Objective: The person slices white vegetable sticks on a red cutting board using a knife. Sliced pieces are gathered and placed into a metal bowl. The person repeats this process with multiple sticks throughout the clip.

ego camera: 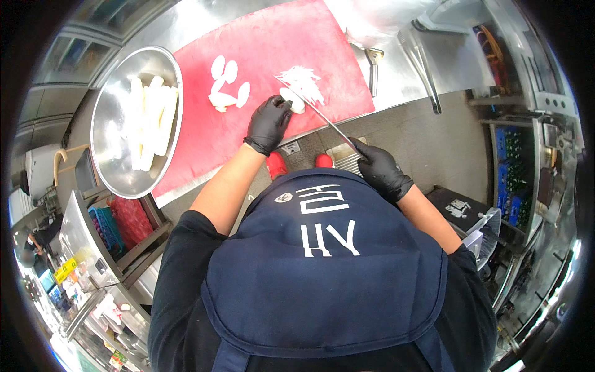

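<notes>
Both hands wear black gloves. My left hand (271, 120) presses with bent fingers on a small stack of white vegetable slices (294, 101) on the red cutting board (260, 42). My right hand (382, 168) grips the handle of a kitchen knife (327, 120), its blade slanting up and left along the right side of that stack. Just beyond the blade lies a pile of thin white shreds (304, 80). Several oval white slices (230, 71) rest on the board, left of and beyond my left hand. The knife's handle is mostly hidden inside my right hand.
A steel bowl (111, 158) of long peeled white vegetables (151, 121) stands at the board's left. A peeler (373, 69) lies right of the board on the steel table (395, 79), and metal tongs (425, 74) overhang the edge. A red mesh sack (131, 223) sits on a lower-left shelf.
</notes>
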`<state>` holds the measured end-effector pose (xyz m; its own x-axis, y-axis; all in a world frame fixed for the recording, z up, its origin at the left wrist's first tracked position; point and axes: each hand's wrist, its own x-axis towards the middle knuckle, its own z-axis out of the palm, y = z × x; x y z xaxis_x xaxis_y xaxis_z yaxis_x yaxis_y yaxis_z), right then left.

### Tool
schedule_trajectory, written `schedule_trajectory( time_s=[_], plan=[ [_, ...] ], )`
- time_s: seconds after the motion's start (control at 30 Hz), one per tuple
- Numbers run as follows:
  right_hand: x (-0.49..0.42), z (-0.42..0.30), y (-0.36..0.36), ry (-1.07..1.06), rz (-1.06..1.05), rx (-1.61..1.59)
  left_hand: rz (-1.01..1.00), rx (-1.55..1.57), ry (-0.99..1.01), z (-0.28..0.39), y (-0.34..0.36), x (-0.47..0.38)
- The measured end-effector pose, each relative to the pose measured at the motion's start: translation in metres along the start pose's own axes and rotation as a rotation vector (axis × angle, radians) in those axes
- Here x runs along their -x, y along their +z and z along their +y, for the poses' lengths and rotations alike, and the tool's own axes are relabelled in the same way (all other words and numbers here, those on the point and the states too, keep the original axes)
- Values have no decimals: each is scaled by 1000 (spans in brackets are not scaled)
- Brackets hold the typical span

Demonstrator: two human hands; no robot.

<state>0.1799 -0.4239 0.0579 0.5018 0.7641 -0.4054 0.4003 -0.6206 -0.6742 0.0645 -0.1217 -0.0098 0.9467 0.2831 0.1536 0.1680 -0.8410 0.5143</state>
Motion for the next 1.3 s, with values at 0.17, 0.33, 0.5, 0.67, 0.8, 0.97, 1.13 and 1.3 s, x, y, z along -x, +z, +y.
schedule_trajectory(
  time_s=[0.17, 0.33, 0.5, 0.67, 0.8, 0.97, 1.13, 1.3],
  plan=[
    [-6, 1, 1, -32, 8, 45, 19, -34, 127, 0, -8, -2],
    [-6, -23, -9, 75, -93, 141, -106, -47, 195, -9, -12, -14],
    [3, -40, -17, -88, -11, 221, -127, -22, 333, -18, -15, -25],
    [20, -49, -25, -17, -83, 249, -217, -102, 403, -21, -21, -37],
    [41, -57, -39, -14, -96, 271, -272, -122, 412, -21, -24, -41],
    [32, -51, -29, 14, -130, 267, -287, -133, 415, -19, -28, -42],
    [-4, -42, -4, 1, -108, 209, -248, -124, 432, -16, -28, -41],
    [17, -48, -21, 1, -124, 231, -280, -160, 380, -15, -29, -37]
  ],
)
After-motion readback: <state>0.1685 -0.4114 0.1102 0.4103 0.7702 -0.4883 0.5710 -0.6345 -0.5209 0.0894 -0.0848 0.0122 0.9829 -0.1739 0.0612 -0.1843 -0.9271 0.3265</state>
